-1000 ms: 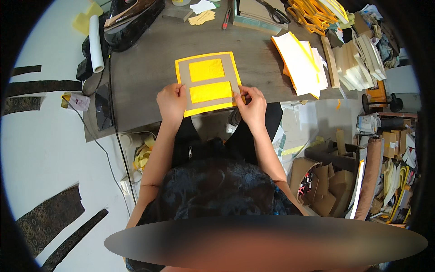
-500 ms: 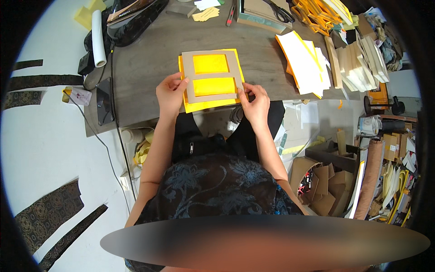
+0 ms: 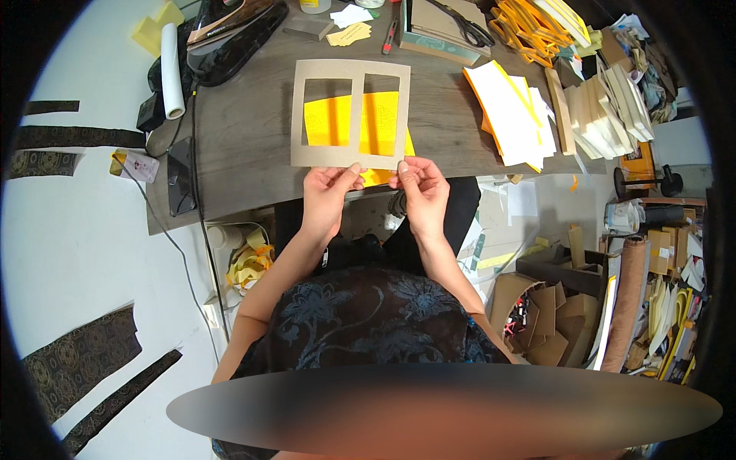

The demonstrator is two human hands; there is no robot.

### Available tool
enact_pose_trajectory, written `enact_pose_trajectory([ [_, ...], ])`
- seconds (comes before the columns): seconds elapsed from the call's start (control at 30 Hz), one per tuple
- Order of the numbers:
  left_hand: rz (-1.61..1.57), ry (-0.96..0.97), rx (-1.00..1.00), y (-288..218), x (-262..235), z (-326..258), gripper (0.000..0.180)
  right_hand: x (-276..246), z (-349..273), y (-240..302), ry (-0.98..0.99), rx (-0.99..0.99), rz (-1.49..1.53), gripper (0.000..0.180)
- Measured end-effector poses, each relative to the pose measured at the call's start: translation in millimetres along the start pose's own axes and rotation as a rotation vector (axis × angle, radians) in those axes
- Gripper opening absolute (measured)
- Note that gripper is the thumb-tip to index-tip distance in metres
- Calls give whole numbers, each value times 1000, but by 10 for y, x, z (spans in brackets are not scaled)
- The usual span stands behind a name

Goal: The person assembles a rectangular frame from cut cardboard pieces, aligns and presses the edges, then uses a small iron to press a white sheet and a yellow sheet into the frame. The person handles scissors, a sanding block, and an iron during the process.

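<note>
A grey-beige cardboard frame with two side-by-side rectangular openings [image 3: 358, 115] is held up above the dark wooden table. My left hand [image 3: 328, 193] pinches its lower edge near the middle. My right hand [image 3: 423, 188] grips the same edge near the lower right corner, thumb on top. Beneath the frame lies a bright yellow sheet [image 3: 327, 123], seen through both openings and poking out below between my hands. The frame's shadow falls across the sheet.
Right of the frame lies a stack of white and orange sheets [image 3: 506, 115], then a row of pale boards [image 3: 606, 115]. Scissors [image 3: 468, 27] rest on a box at the back, near a red-and-black cutter [image 3: 390, 34]. A black cable [image 3: 196, 169] runs over the table's left side.
The cardboard frame has been lifted off the yellow sheet and turned a quarter, so its openings now stand side by side. Both hands have shifted to its near edge.
</note>
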State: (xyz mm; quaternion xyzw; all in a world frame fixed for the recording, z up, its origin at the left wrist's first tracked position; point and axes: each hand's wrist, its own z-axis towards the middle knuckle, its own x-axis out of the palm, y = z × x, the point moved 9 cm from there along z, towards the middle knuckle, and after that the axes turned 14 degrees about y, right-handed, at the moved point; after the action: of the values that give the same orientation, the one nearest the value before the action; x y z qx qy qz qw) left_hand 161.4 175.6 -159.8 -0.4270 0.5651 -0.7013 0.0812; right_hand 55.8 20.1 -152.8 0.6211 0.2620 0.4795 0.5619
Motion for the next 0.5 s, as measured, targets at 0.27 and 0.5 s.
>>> enact_pose_trajectory([
  [0.27,283,-272,118,-167,-528,-289,23,-394,7,-45,-124,71,-147,14],
  [0.5,860,-200,140,-314,-430,-287,43,-466,4,20,-150,49,-556,20],
])
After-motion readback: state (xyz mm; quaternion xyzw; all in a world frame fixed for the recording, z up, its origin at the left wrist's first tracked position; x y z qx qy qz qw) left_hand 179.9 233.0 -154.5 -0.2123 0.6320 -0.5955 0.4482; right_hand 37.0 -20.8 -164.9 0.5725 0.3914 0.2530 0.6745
